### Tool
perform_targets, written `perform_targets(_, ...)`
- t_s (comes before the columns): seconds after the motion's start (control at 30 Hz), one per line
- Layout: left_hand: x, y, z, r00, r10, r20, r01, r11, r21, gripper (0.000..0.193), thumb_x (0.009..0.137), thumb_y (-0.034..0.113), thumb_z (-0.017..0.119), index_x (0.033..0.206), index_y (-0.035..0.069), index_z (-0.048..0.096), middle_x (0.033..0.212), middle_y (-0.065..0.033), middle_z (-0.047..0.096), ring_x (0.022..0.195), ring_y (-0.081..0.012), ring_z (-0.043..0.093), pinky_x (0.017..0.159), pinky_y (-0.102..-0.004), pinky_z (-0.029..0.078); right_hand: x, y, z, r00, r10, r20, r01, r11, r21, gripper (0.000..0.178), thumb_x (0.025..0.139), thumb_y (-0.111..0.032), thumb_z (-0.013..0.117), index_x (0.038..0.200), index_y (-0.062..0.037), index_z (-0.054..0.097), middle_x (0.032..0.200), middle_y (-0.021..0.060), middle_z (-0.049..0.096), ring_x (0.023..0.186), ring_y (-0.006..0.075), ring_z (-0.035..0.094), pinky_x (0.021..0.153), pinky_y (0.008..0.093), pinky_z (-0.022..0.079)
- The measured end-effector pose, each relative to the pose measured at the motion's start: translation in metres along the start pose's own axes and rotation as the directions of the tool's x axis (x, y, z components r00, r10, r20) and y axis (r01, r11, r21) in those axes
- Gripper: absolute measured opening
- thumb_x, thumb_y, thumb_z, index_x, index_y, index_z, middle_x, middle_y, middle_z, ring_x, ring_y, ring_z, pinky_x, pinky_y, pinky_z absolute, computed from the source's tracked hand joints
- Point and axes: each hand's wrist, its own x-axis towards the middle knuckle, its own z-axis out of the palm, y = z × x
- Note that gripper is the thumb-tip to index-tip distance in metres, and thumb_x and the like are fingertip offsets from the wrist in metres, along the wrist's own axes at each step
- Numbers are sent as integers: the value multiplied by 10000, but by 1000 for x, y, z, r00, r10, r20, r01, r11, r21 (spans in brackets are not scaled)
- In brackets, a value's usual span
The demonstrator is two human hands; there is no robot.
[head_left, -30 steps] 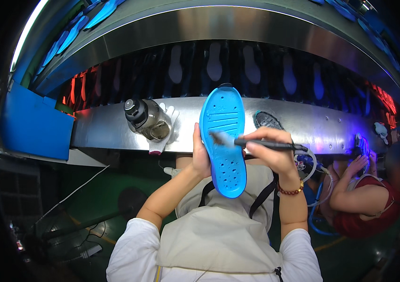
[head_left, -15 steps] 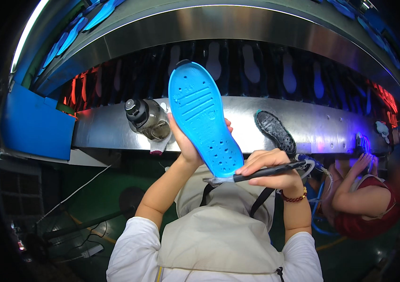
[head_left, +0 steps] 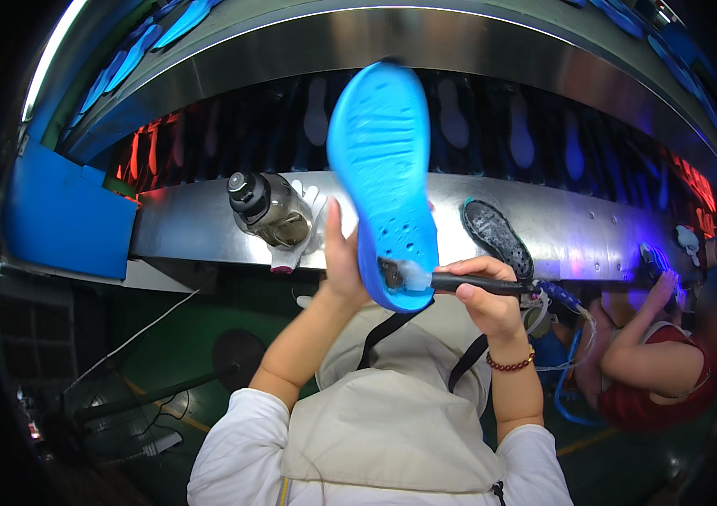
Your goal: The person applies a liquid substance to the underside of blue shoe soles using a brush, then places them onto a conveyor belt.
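A bright blue shoe sole (head_left: 382, 169) is held up in my left hand (head_left: 344, 266), its toe pointing away and its heel toward me. The left thumb lies along the left edge; the other fingers are mostly hidden behind the sole. In my right hand (head_left: 493, 304) is a brush (head_left: 486, 284) with a black handle, gripped between thumb and fingers. Its pale head meets the heel of the sole, over a dark patch there. Thin clear and blue tubes trail from the handle's right end. To the right, a black sole (head_left: 497, 236) lies on the steel ledge.
On the steel ledge (head_left: 190, 223) a dark drink bottle (head_left: 272, 211) stands by a white glove (head_left: 292, 255). Behind runs a dark slot with more soles under a metal hood (head_left: 232, 63). A blue box (head_left: 72, 219) is at left; a co-worker in red (head_left: 662, 363) sits at right.
The blue sole has risen, shifted slightly right and turned more upright. The brush has moved from the heel's near edge up onto the heel's surface.
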Motion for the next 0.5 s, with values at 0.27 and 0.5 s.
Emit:
perform_targets(0.27,-10,-2,-32,979,-183,86,187,982,-40,592,864,386,365,1315,9,293,1215,-182,476,1071,-287,516,909,-411,423,-3,-27,8,979,-55,199,105,963,-250,239,713,73,628,950,49,613,988,166,622,909,182,602,785,264,481)
perform_targets(0.5,-5,17,-22,889,-445,110,432,893,126,566,850,346,427,1277,-20,361,1196,-189,491,1051,-247,528,925,-354,406,9,-36,10,936,-29,350,221,822,-524,216,713,-1,661,925,21,626,934,154,643,844,219,635,735,273,499)
